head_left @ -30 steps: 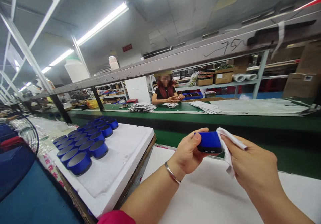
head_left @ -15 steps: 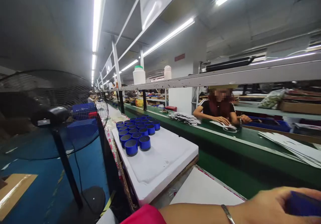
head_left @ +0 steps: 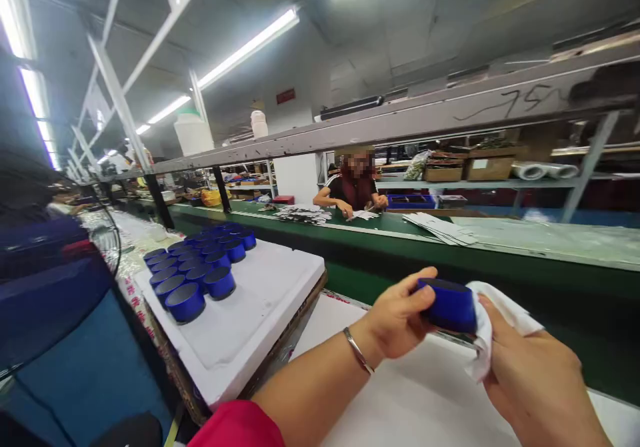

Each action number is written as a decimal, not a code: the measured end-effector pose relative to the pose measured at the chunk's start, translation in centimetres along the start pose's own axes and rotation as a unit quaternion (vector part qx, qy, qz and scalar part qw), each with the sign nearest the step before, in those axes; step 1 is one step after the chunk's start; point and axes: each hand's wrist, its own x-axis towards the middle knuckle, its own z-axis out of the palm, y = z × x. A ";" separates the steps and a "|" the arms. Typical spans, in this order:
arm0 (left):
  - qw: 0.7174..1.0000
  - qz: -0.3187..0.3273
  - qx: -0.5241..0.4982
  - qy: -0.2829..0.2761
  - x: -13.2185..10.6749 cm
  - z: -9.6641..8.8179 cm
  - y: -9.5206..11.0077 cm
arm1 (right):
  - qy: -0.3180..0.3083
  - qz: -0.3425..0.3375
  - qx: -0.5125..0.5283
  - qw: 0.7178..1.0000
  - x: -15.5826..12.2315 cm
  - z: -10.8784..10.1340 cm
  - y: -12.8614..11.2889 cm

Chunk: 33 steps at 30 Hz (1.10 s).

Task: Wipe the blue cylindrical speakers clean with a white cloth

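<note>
My left hand [head_left: 397, 320] is closed round a small blue cylindrical speaker [head_left: 447, 305], thumb on top, held above a white foam sheet [head_left: 400, 400]. A silver bracelet sits on that wrist. My right hand [head_left: 537, 373] holds a white cloth [head_left: 487, 330] and presses it against the speaker's right side. Both hands are low in the frame, to the right of centre.
To the left, a white foam tray [head_left: 260, 313] carries several blue speakers [head_left: 200, 270] in rows. A green conveyor [head_left: 450, 247] runs behind, with paper stacks [head_left: 440, 228] on it. A person [head_left: 356, 190] sits across it. A floor fan [head_left: 55, 280] stands at far left.
The view swung left and back to the right. The speaker, low at the right edge half a second ago, is again in front of me with the cloth against it.
</note>
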 end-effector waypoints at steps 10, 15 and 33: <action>0.996 0.041 0.047 0.059 -1.4 2.0 -1.1 | 0.020 -0.095 -0.198 0.975 -2.7 -0.8 -2.0; 0.986 0.085 0.117 0.088 -1.7 2.1 -1.4 | 0.025 -0.234 -0.174 0.956 -3.0 -0.1 -1.8; 0.982 0.100 0.154 0.048 -2.5 2.4 -1.1 | 0.018 -0.113 -0.171 0.979 -2.5 -0.6 -1.8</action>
